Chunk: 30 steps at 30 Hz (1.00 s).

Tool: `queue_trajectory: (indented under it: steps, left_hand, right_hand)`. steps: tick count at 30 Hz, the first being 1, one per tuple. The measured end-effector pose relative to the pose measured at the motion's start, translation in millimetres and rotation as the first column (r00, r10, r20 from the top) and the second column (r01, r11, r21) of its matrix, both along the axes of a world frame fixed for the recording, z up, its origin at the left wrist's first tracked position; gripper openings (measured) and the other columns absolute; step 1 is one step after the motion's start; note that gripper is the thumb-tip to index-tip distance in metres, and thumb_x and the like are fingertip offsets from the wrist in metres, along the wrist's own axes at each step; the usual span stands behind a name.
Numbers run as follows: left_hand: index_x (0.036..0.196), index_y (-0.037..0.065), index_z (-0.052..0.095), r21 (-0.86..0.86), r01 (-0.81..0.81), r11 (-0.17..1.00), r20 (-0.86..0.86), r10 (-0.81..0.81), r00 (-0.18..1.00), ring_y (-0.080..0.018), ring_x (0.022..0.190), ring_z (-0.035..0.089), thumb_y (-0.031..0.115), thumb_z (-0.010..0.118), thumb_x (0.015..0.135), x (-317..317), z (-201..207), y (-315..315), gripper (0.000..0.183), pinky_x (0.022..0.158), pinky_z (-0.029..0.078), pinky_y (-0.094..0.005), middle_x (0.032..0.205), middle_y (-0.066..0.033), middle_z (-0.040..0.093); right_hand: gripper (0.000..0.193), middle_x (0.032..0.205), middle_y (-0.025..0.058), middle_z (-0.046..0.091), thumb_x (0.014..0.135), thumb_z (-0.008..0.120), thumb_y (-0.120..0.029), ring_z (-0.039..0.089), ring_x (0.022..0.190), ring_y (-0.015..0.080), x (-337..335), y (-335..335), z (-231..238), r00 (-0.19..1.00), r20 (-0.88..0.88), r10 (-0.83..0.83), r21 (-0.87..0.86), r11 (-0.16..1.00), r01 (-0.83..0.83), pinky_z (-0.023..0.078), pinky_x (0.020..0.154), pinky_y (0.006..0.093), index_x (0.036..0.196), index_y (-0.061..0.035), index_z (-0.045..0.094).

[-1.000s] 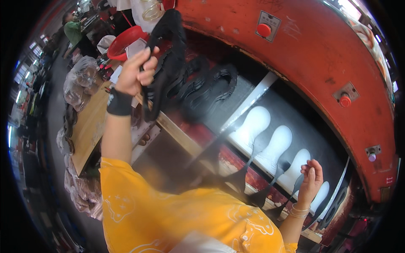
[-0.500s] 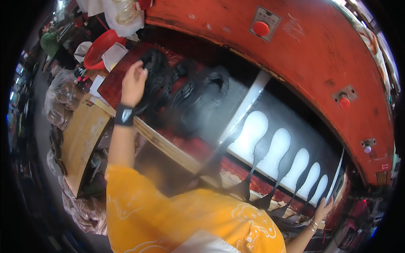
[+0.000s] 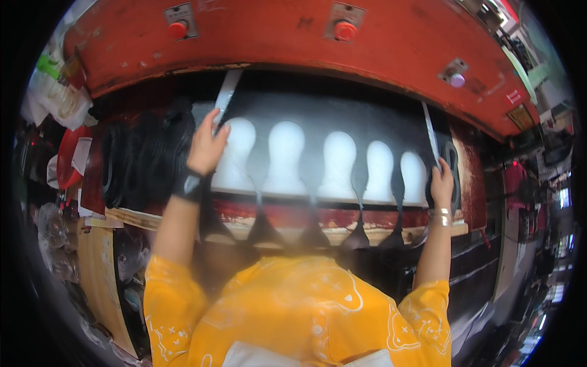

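Across the middle lies a dark flat plate (image 3: 318, 101) with several white sole-shaped pieces (image 3: 285, 159) in a row along it. A pale metal strip (image 3: 228, 90) bounds it on the left, another pale strip (image 3: 430, 129) on the right. At the left strip's near end is my left hand (image 3: 208, 147), a finger on one side and the thumb on the other. My right hand (image 3: 442, 183) has its fingers closed around the near end of the right strip. Dark pointed flaps (image 3: 356, 235) hang from the plate's front edge.
Black soles (image 3: 143, 156) lie heaped on the left, blurred. Beyond the plate rises a red machine beam (image 3: 263, 43) with red push buttons (image 3: 345, 30). A red basin (image 3: 68, 153) and a wooden board (image 3: 98, 269) stand at far left. Another black piece (image 3: 451, 165) lies at right.
My left hand has come from the black soles to the left strip. My right hand is still at the right strip. The view has swung right, bringing the white pieces to the middle.
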<state>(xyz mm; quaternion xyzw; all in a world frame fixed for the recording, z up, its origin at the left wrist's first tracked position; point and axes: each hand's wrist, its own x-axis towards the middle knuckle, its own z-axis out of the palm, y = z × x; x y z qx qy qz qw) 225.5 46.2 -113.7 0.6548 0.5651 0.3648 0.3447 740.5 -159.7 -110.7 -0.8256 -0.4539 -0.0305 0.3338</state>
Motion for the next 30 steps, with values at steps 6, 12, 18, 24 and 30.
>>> queue_trajectory:
  steps: [6, 12, 18, 24, 30]
  left_hand:
    - [0.115, 0.003, 0.062, 0.228, 0.052, 0.972, -0.367, 0.037, 0.929, -0.0368, 0.094, 0.063, 0.018, 0.06, 0.087, -8, -11, -1, 0.031, 0.082, 0.05, -0.0408, 0.101, -0.0228, 0.065]
    - [0.114, 0.005, 0.062, 0.186, 0.003, 0.983, -0.456, 0.083, 0.886, -0.0321, 0.09, 0.062, 0.015, 0.067, 0.082, -22, 5, -103, 0.034, 0.081, 0.049, -0.0353, 0.1, -0.0164, 0.064]
    - [0.106, 0.009, 0.067, 0.232, 0.22, 0.947, -0.523, -0.069, 0.849, -0.0317, 0.105, 0.054, 0.012, 0.074, 0.072, -9, 18, -78, 0.035, 0.089, 0.045, -0.0371, 0.112, -0.013, 0.057]
    - [0.101, 0.009, 0.068, 0.254, 0.305, 0.918, -0.524, -0.135, 0.841, -0.0306, 0.101, 0.057, 0.015, 0.076, 0.07, -18, 19, -69, 0.033, 0.086, 0.047, -0.0367, 0.108, -0.011, 0.059]
    - [0.102, 0.008, 0.068, 0.3, 0.402, 0.865, -0.524, -0.203, 0.828, -0.0275, 0.102, 0.056, 0.018, 0.075, 0.072, -27, 18, -60, 0.033, 0.087, 0.046, -0.0363, 0.107, -0.0072, 0.059]
  right_hand:
    - [0.034, 0.089, 0.0234, 0.065, 0.087, 0.055, -0.015, 0.064, 0.086, 0.0361, -5, -13, 1, 0.992, -0.105, -0.07, -0.048, 0.997, 0.065, 0.048, 0.08, 0.0398, 0.117, 0.0003, 0.058]
    - [0.031, 0.083, 0.0163, 0.066, 0.083, 0.063, -0.016, 0.064, 0.078, 0.0312, 20, -90, -4, 0.909, -0.407, -0.096, -0.108, 0.993, 0.057, 0.05, 0.076, 0.0353, 0.111, -0.0008, 0.064]
    - [0.075, 0.139, 0.0239, 0.037, 0.073, 0.074, -0.026, 0.036, 0.128, 0.0396, 90, -82, -19, 0.978, 0.205, -0.026, -0.292, 0.953, 0.086, 0.03, 0.107, 0.0437, 0.137, -0.0076, 0.04]
    - [0.07, 0.14, 0.0244, 0.038, 0.068, 0.069, -0.013, 0.038, 0.129, 0.0388, 121, -57, -28, 0.978, 0.119, 0.171, -0.27, 0.954, -0.134, 0.03, 0.109, 0.0415, 0.134, -0.008, 0.046]
    - [0.066, 0.133, 0.0128, 0.052, 0.08, 0.061, -0.01, 0.052, 0.119, 0.0241, 66, -36, 22, 0.729, -0.63, 0.268, 0.231, 0.961, -0.154, 0.04, 0.101, 0.033, 0.141, 0.001, 0.038]
